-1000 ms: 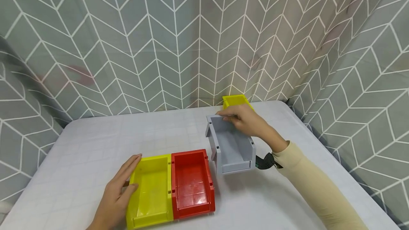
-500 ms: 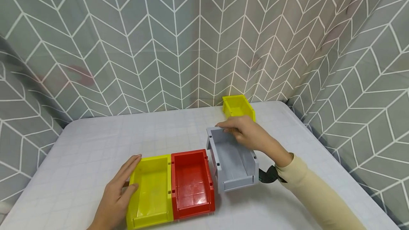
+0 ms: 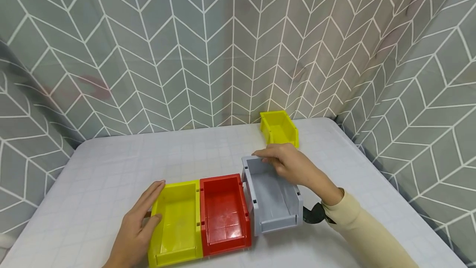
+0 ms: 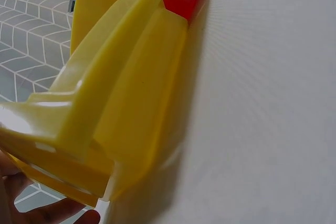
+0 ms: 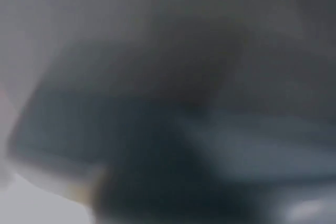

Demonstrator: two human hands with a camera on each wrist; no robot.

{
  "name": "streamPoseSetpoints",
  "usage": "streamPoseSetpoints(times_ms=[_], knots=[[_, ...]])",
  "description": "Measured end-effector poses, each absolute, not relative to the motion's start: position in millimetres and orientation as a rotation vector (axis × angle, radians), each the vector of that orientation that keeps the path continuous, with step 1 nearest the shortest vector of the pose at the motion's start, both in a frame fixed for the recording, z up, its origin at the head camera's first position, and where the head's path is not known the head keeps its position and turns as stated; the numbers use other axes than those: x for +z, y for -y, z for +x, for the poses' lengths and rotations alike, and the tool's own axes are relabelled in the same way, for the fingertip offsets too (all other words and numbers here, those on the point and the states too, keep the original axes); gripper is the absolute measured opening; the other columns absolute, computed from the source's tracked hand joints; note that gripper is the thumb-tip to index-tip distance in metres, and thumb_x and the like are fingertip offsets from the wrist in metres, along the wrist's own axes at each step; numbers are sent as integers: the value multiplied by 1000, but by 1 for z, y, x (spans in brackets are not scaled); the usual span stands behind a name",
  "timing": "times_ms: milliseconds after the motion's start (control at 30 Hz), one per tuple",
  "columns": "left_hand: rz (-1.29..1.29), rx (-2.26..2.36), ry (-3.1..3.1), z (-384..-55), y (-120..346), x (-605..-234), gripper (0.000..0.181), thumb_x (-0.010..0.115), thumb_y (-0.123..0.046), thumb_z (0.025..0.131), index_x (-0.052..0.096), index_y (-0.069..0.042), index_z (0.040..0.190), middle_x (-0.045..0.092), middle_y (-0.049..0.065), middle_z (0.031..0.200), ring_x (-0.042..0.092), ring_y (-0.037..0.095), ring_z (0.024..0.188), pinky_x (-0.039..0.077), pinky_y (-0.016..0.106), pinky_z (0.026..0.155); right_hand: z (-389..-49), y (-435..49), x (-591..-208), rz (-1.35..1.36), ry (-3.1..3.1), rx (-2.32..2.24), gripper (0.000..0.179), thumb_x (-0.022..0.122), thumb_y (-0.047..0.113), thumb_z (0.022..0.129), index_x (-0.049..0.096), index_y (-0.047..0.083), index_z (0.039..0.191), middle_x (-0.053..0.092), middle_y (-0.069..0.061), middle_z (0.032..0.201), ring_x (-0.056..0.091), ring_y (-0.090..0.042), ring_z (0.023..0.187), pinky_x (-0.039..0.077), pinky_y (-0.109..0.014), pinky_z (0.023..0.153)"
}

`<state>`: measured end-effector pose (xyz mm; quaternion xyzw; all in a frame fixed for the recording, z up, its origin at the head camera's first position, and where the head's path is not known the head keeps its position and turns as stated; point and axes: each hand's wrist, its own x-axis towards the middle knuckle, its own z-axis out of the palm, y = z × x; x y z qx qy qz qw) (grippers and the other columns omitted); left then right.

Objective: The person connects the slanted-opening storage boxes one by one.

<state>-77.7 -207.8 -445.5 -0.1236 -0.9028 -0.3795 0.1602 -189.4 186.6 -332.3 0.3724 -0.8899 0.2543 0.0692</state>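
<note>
My right hand [image 3: 291,163] pinches the back rim of a grey plastic storage bin [image 3: 275,199], thumb hidden from the head view. The bin sits close along the right side of a red bin [image 3: 223,210]; whether its base touches the table cannot be told. Left of the red one, and against it, stands a yellow bin [image 3: 176,218]. My left hand [image 3: 135,222] grips that bin's outer back corner, its thumb over the left rim. In the left wrist view, fingertips [image 4: 52,212] show behind the yellow bin's back. The right wrist view is a dark blur.
A smaller-looking second yellow bin [image 3: 280,129] stands at the back of the white-covered table [image 3: 122,160], beyond my right hand. Patterned grey curtains [image 3: 208,53] hang behind the table and at both sides. A black wrist device [image 3: 314,213] hangs under my right wrist.
My right hand has brought the grey bin toward me and lower, alongside the red bin. The far yellow bin has come into fuller sight. My left hand stays on the near yellow bin.
</note>
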Motion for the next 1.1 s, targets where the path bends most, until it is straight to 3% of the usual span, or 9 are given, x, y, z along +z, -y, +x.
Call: streamPoseSetpoints(times_ms=[367,567,1100], knots=[[-364,-1099,2569,-78,208,-446,78,61,4,97,37,-29,163,37,2,165,41,12,142,56,32,82,-189,-186,-339,1144,2688,769,34,67,-11,92,77,3,122,70,1,89,57,-13,78,54,-30,72],[-363,-1093,2570,-78,208,-447,78,61,4,96,37,-29,163,36,0,165,39,8,142,55,33,82,-190,-185,-342,1150,2687,743,33,68,-11,92,77,3,121,68,1,85,56,-12,76,52,-29,70],[-361,-1097,2577,-78,209,-446,77,61,3,97,37,-28,163,36,3,165,41,14,142,54,29,82,-190,-180,-346,1132,2741,703,31,69,-8,93,76,1,122,71,-3,88,55,-11,74,52,-27,68]])
